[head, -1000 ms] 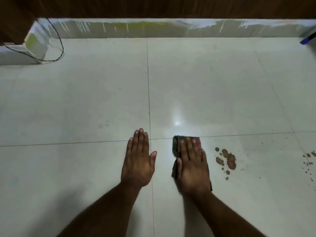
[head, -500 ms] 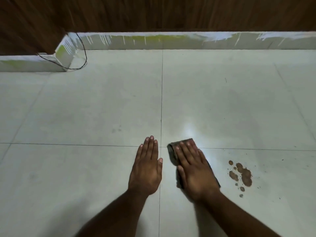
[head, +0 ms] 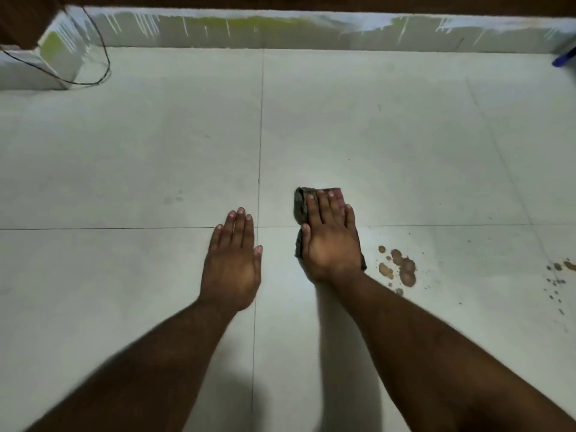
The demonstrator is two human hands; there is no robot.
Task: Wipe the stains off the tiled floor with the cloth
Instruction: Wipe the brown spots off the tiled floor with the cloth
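The right hand [head: 332, 244] presses flat, fingers straight and together, on the dark folded cloth [head: 301, 204], which lies just left of the brown stain cluster [head: 400, 268]. The left hand [head: 232, 263] rests flat on the tiled floor [head: 124, 182], left of the cloth, holding nothing. Wiping appears underway; next the cloth likely needs sliding right over that cluster, then toward the smaller brown spots [head: 561, 269] farther right of it.

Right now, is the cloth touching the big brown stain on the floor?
Apart. In the head view a strip of bare tile separates the cloth, pressed flat under the right hand, from the brown stain to its right.
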